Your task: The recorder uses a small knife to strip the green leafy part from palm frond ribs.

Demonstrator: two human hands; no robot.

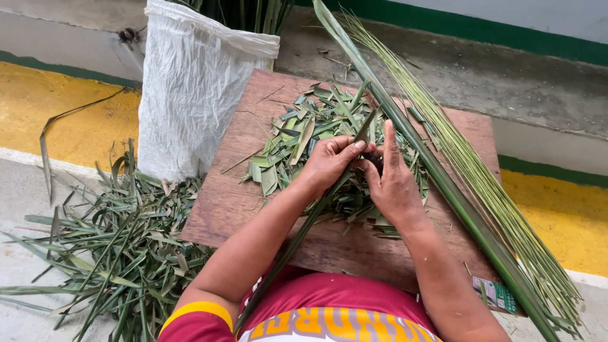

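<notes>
My left hand pinches a long narrow green palm leaf that runs from my lap up over the brown wooden board. My right hand grips the same leaf just beside it, with a small dark blade-like thing partly hidden between the fingers. Under both hands lies a heap of cut leaf scraps. A bundle of thin pale green leaf ribs lies along the board's right side, next to a thick green palm stalk.
A white woven sack with leaves inside stands at the board's left. Stripped green leaves are piled on the concrete floor below it. Yellow painted floor lies beyond, and a small green packet sits near the board's right corner.
</notes>
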